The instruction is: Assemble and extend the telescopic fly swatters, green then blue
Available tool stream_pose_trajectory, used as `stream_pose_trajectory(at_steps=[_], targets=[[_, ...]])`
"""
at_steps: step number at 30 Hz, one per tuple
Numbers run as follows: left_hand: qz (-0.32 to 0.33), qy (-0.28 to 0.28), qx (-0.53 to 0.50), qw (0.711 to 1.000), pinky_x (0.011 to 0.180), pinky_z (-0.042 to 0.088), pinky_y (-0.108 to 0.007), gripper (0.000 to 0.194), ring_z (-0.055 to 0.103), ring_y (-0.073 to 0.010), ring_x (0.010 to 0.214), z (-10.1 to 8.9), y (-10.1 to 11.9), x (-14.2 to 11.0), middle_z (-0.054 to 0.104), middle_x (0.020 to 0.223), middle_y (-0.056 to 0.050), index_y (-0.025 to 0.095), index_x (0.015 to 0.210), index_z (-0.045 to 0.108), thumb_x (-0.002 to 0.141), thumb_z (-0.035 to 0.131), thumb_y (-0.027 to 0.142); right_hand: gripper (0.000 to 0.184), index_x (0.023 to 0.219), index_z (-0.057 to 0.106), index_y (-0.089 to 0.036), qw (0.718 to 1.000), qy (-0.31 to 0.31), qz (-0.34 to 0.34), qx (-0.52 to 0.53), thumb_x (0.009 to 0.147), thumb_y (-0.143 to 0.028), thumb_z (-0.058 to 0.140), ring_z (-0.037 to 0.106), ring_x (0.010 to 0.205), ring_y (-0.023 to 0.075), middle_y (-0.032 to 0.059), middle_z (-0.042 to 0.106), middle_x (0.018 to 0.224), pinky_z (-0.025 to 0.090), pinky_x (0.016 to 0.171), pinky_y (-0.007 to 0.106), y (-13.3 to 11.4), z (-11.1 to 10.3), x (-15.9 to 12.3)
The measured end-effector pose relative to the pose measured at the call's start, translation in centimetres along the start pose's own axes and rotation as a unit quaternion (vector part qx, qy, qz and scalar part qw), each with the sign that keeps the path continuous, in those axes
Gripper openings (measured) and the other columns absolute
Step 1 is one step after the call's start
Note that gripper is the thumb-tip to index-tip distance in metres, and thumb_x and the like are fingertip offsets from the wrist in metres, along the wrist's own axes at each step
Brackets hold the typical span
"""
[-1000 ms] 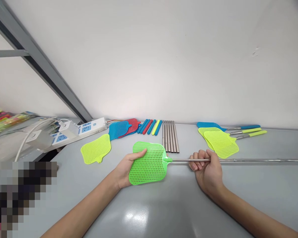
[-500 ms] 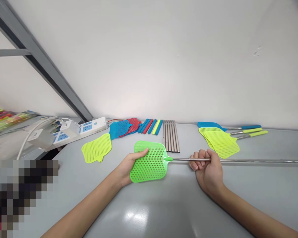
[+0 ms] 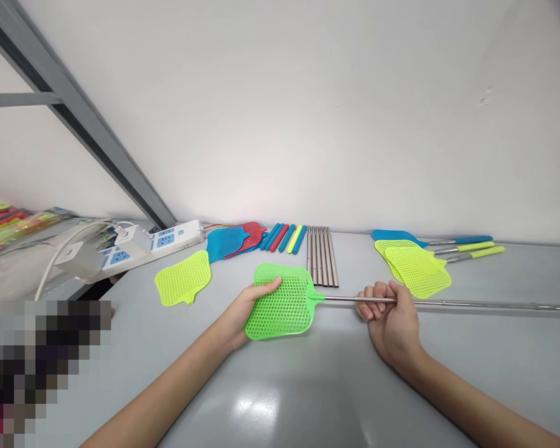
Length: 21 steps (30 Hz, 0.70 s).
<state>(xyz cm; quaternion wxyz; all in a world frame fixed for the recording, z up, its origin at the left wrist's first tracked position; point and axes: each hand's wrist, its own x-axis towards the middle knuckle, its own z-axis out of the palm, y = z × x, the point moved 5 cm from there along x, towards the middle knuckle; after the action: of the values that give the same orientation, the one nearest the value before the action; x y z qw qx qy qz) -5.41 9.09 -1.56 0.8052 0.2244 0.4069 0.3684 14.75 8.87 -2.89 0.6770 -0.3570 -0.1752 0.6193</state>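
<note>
A fly swatter with a green perforated head (image 3: 284, 311) is held sideways above the grey table. My left hand (image 3: 247, 311) grips the head, thumb on top and the other fingers hidden beneath it. My right hand (image 3: 392, 320) is closed around the thin metal rod (image 3: 471, 304), which runs past the right edge of the view, so its far end is out of sight. Behind the right hand lie swatters with yellow heads (image 3: 419, 270) and one with a blue head (image 3: 396, 235), their handles pointing right.
Along the wall lie several metal tubes (image 3: 324, 258), coloured handle grips (image 3: 284, 238), blue (image 3: 226, 241) and red (image 3: 249, 231) swatter heads. A loose yellow head (image 3: 182, 280) is left of my left hand. A white power strip (image 3: 182, 235) with plugs and cables stands farther left.
The green head has tilted slightly, its near edge rising a little. Both hands keep their grip, and the items on the table stay where they were.
</note>
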Motion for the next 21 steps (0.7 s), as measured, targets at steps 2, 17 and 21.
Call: stream_pose_trajectory(at_steps=[2,17,21], targets=[[0.001,0.001,0.003,1.0,0.079,0.047,-0.034,0.031,0.062,-0.0242,0.085,-0.04,-0.01,0.0,0.065,0.093,-0.013,0.009,0.102,0.06,0.076,0.056,0.026,0.04,0.039,0.031,-0.018,1.0,0.0,0.0,0.0,0.077,-0.03,0.035,0.027,0.036,0.0088,-0.0042,0.024,0.037,0.026,0.039,0.023,-0.01,-0.03,-0.01],[0.034,0.017,0.044,0.998,0.071,0.05,-0.032,0.034,0.062,-0.0243,0.082,0.09,0.16,-0.11,0.065,0.093,-0.013,0.011,0.105,0.058,0.076,0.057,0.027,0.04,0.039,0.031,-0.018,1.0,-0.009,0.002,-0.005,0.077,-0.03,0.035,0.028,0.036,0.0093,-0.004,0.025,0.037,0.026,0.04,0.023,0.21,0.05,0.13],[0.051,0.026,0.054,0.997,0.074,0.049,-0.03,0.034,0.063,-0.0225,0.08,0.11,0.32,-0.14,0.065,0.092,-0.012,0.011,0.105,0.058,0.075,0.058,0.027,0.039,0.04,0.031,-0.018,1.0,-0.012,-0.002,-0.009,0.077,-0.031,0.035,0.028,0.036,0.0091,-0.0042,0.025,0.037,0.027,0.04,0.023,0.15,0.02,0.12]])
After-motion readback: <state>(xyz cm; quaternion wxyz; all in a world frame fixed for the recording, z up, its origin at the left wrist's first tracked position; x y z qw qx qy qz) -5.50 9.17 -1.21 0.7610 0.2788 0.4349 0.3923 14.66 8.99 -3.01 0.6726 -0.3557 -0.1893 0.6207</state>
